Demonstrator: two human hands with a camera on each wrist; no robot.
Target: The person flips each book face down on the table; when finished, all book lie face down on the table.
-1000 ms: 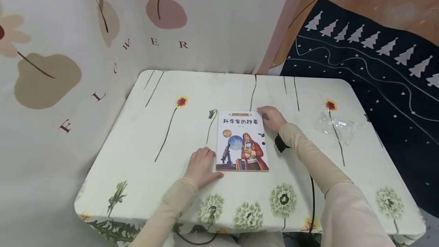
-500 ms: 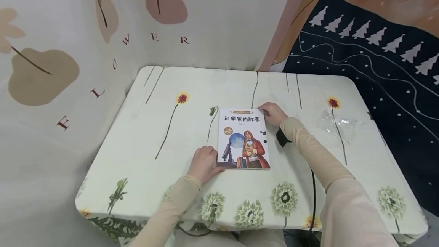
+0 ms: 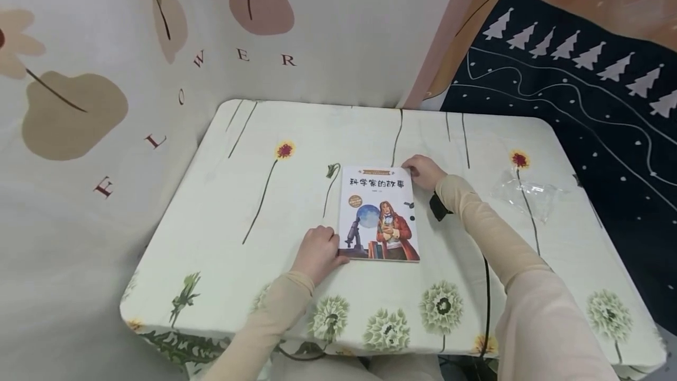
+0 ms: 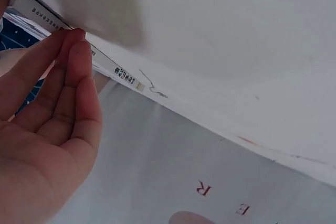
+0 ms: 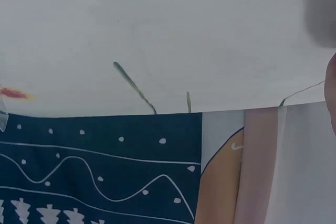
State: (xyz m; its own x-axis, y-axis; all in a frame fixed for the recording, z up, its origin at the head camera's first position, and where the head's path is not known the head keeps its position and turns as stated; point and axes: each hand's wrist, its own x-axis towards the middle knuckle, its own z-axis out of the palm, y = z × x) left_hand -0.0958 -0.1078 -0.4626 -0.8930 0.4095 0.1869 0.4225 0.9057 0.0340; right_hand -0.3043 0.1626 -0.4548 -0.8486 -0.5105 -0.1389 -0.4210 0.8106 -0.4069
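Observation:
A paperback book (image 3: 370, 196) with a robed figure and a telescope on its cover lies flat on the tablecloth. My left hand (image 3: 316, 256) holds its lower left corner, with the thumb at the bottom edge and fingertips against the spine. In the left wrist view, the bent fingers of that hand (image 4: 58, 114) meet the printed spine (image 4: 44, 17). My right hand (image 3: 425, 173) holds the upper right corner, its fingers bent at the far edge. Only a sliver of the right hand (image 5: 331, 90) shows in the right wrist view.
A crumpled clear plastic wrapper (image 3: 529, 196) lies toward the right side of the table. The flowered tablecloth (image 3: 211, 240) runs up to printed curtains (image 3: 344, 34) at the back. A black cable (image 3: 488, 298) hangs beneath the right forearm.
The whole view has shifted slightly as the head moved. Both hands stay at the same corners, and the book lies in nearly the same place on the cloth.

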